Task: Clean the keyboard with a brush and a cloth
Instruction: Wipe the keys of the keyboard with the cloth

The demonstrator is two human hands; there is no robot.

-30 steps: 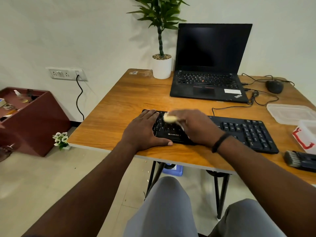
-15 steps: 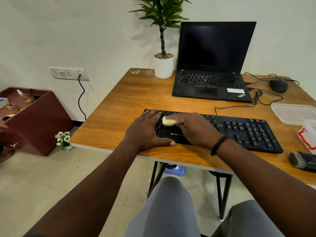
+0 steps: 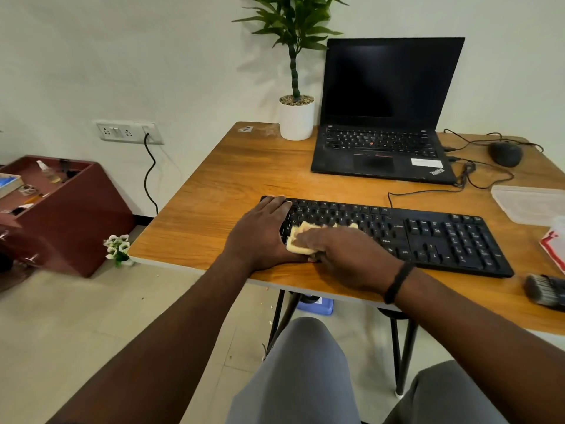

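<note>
The right hand (image 3: 345, 255) presses a yellow cloth (image 3: 301, 238) onto the keyboard (image 3: 428, 237), fingers over it. Just left, the left hand (image 3: 260, 237) lies flat, steadying it. Short, light strokes seem best.

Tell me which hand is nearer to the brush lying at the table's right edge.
Right. The right hand presses the cloth on the keyboard, well left of the brush; the left hand rests on the keyboard's far left end, farther still.
</note>
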